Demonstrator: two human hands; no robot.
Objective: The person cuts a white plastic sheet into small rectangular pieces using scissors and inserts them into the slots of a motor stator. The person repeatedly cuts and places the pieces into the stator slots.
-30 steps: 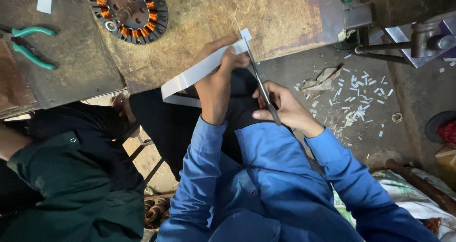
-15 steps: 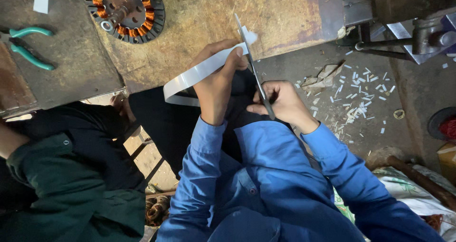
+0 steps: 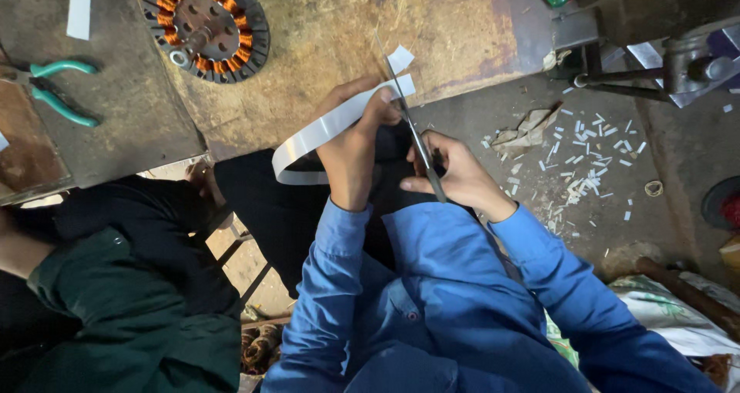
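Note:
My left hand grips a long white paper strip that curls down and back under the wrist. My right hand holds a pair of scissors, fingers through the handles, blades pointing up across the strip's far end. A small white cut piece sits just above the blade tips, over the edge of the worn metal bench. Both forearms wear blue sleeves.
A round motor stator with copper windings lies on the bench, green-handled pliers at the left. A person in dark green sits at lower left. White paper scraps litter the floor; a metal stand is upper right.
The scissors' blades have closed across the strip's end, and a small square piece has come free above them. The strip now curls lower under my left hand.

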